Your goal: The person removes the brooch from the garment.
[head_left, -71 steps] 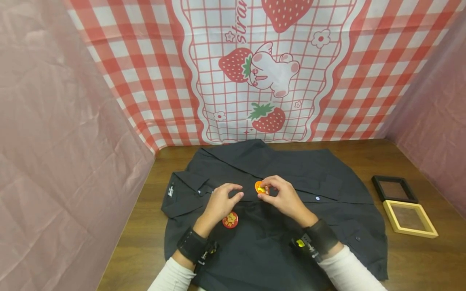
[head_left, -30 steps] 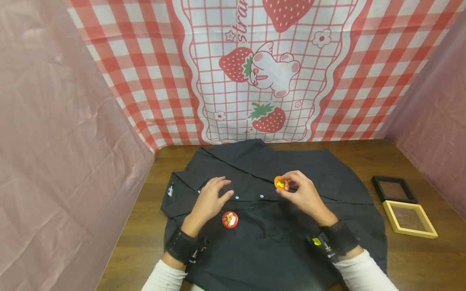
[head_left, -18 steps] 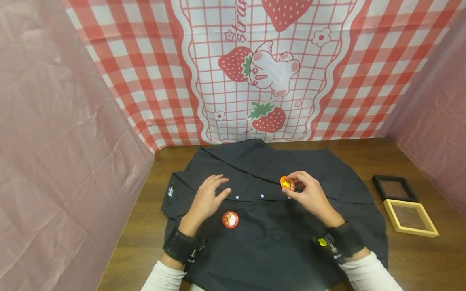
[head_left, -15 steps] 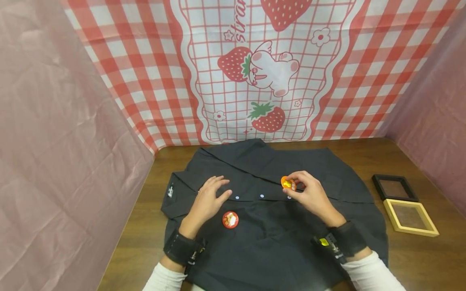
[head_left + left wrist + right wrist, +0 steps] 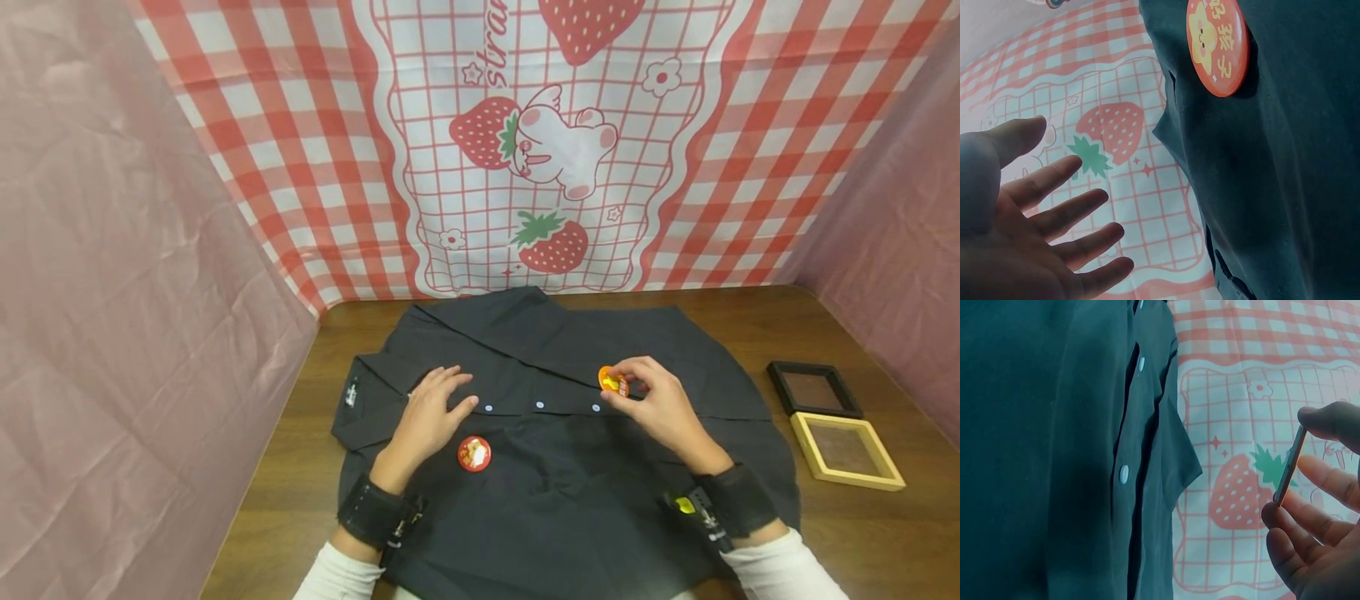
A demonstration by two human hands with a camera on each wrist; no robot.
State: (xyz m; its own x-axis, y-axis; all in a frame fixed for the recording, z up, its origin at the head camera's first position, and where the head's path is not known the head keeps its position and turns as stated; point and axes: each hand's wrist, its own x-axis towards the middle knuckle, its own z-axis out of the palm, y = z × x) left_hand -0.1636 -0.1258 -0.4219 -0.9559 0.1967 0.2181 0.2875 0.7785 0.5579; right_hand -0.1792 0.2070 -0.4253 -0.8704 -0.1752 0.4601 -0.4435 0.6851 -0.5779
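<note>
A dark button-up shirt [image 5: 555, 500] lies spread over the wooden table, its collar to the left. My right hand [image 5: 660, 408] pinches an orange round badge [image 5: 612, 381] with yellow print above the shirt's button strip. In the right wrist view that badge [image 5: 1290, 465] shows edge-on between thumb and fingertips. My left hand [image 5: 429, 417] hovers over the shirt near the collar, holding nothing; its fingers [image 5: 1072, 209] are spread in the left wrist view. A red round badge [image 5: 474, 453] with a yellow star figure lies on the shirt, just right of my left wrist.
On the table's right side sit a black square frame [image 5: 814, 364] and a pale yellow square frame [image 5: 892, 467], side by side. A checked strawberry cloth [image 5: 420, 167] hangs behind, with pink cloth walls [image 5: 150, 333] on either side.
My right hand has carried the orange badge rightward along the button strip. My left hand has drawn back a little to the left and then stayed nearly still. The red badge has not moved.
</note>
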